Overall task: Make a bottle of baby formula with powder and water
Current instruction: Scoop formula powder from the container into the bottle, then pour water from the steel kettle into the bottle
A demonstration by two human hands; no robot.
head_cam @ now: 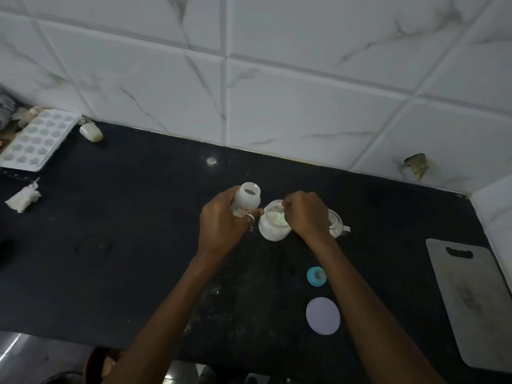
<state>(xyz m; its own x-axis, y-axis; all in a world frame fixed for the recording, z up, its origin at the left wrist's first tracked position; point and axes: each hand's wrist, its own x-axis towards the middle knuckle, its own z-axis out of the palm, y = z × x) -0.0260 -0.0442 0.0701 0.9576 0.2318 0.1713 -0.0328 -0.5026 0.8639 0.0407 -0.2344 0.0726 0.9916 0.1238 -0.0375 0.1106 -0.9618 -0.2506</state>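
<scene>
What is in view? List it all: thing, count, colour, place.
translucent plastic baby bottle: 1, whitish, centre, uncapped
round glass powder jar: 1, white contents, right of bottle
thin scoop: 1, pale, in jar mouth
glass jug: 1, clear, behind right grip
plastic bottle ring: 1, teal, nearer than jar
flat round lid: 1, white, nearest
rectangular cutting board: 1, grey, right edge
moulded ice tray: 1, white, far left
oval object: 1, off-white, by tray
small plastic pouch: 1, white, left
stone countertop: 1, black, under everything
left grip: 1, bare hand, holds bottle
right grip: 1, bare hand, pinches scoop
</scene>
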